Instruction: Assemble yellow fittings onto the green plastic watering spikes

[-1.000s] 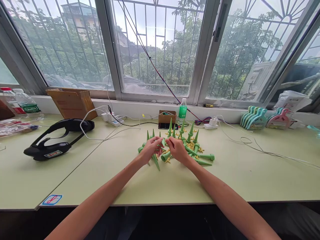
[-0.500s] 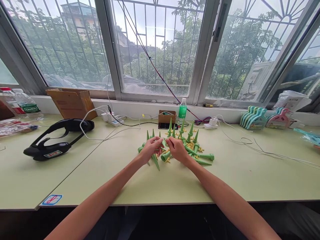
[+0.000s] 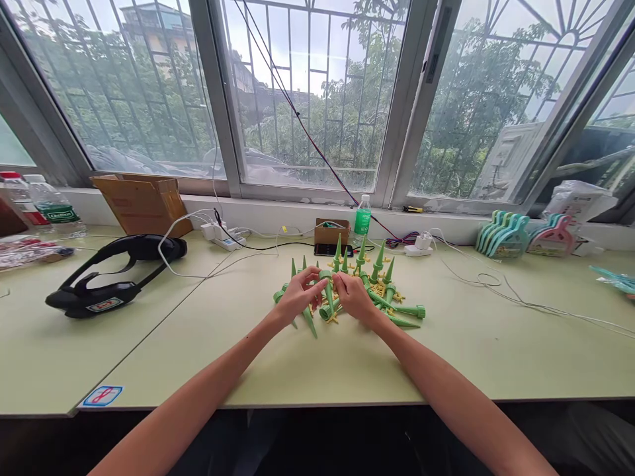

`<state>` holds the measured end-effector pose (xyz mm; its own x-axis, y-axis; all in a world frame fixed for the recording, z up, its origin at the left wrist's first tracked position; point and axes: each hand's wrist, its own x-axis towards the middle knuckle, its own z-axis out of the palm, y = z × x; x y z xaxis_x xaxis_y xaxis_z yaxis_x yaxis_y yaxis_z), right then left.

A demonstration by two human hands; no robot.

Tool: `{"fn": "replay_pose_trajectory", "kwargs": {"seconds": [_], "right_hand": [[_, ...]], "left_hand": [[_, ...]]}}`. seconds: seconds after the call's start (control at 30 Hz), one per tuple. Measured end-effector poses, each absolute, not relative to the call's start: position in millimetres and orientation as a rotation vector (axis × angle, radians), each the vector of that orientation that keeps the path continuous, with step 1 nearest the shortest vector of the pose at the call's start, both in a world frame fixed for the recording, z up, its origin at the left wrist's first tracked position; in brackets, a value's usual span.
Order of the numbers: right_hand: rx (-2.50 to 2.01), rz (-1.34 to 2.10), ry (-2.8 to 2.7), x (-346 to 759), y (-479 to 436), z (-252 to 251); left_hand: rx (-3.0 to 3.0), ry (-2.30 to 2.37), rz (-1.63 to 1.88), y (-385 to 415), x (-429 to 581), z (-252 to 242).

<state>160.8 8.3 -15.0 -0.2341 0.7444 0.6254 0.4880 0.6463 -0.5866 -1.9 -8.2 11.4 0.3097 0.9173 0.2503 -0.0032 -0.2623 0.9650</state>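
My left hand (image 3: 299,295) has its fingers closed on a green plastic watering spike (image 3: 327,285), which is tilted with its wide capped end up and its point downward. Close beside the cap, my right hand (image 3: 351,295) is closed in a pinch; what its fingertips hold, if anything, is hidden. Below and between the hands, another green spike (image 3: 328,311) lies on its side near a small yellow piece (image 3: 333,319). Behind the right hand, several spikes stand point up, among them one tall spike (image 3: 378,259), around a pile of small yellow pieces (image 3: 380,291).
A small brown box (image 3: 331,231), a phone (image 3: 325,250) and a green-labelled bottle (image 3: 362,216) are behind the spikes. To the left rests a black headset (image 3: 119,291) with a white cable. Power strips (image 3: 418,249), cables and pastel hangers (image 3: 503,235) line the back right.
The green spike in my left hand has turned, so its capped end now shows upward between the hands. My left fingers have shifted around it; the right hand has barely moved.
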Motion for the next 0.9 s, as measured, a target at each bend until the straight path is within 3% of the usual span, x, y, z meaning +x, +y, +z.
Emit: {"fn": "replay_pose_trajectory", "kwargs": {"seconds": [0.9], "right_hand": [[-0.963,0.438,-1.830,157.9,7.2,-12.6]], "left_hand": [[1.704,0.952,1.168,-7.8,-0.8,5.0]]}}
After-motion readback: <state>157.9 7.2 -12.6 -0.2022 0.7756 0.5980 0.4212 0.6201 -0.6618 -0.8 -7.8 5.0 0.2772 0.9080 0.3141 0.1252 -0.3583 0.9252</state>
